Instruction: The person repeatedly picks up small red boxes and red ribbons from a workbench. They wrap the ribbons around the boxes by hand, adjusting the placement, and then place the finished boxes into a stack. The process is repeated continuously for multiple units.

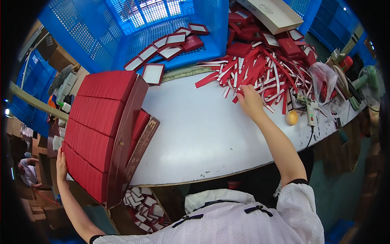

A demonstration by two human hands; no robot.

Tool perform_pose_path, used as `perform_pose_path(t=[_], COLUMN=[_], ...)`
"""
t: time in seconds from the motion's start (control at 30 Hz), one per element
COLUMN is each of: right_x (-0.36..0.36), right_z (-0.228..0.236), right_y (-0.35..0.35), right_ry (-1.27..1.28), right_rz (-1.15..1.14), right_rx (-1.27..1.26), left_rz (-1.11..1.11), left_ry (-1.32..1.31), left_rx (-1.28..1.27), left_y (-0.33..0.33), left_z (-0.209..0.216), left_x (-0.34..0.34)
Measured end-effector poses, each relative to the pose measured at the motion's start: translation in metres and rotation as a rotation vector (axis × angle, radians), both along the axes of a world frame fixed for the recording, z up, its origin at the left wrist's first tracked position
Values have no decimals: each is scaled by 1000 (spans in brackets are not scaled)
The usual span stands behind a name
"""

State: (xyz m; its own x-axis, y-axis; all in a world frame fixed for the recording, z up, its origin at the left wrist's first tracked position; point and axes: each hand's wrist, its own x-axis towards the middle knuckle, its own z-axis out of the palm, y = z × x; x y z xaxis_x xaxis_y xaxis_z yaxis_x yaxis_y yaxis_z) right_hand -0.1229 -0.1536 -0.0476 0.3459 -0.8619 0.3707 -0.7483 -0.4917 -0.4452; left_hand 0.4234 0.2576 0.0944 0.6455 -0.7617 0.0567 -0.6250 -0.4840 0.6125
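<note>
A big block of small red boxes (95,118), packed in rows, stands tilted in a brown carton tray at the table's left end. My left hand (61,166) lies against the block's outer left side, its fingers stretched along the boxes. To the right, my right hand (250,101) reaches the near edge of a heap of red and white strips (280,73). Its fingers are closed around the end of a strip there; the fingertips are partly hidden. Behind the block, a printed carton flap (140,150) leans toward the table middle.
A blue perforated crate (211,32) at the back holds several red-edged white trays. One such tray (153,74) lies before it. More red boxes and a cream box lid (276,14) top the heap. A yellow cup (291,118) and power strip (311,114) sit right. White-and-red pieces (146,207) fill a carton below.
</note>
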Motion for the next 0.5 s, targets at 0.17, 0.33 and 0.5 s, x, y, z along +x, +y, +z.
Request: perform_pose_path(t=[0.17,0.33,0.5], right_x=[25,24,-7], right_z=[-12,-2,53], right_y=[-11,22,127], right_ry=[19,-137,-769], right_rz=[-73,164,321], right_rx=[113,63,888], left_rz=[120,31,-701], left_ry=[-470,-408,505], left_rx=[1,-427,112], left_y=[31,-91,-171], left_z=[-7,43,-26], left_x=[32,-132,-366])
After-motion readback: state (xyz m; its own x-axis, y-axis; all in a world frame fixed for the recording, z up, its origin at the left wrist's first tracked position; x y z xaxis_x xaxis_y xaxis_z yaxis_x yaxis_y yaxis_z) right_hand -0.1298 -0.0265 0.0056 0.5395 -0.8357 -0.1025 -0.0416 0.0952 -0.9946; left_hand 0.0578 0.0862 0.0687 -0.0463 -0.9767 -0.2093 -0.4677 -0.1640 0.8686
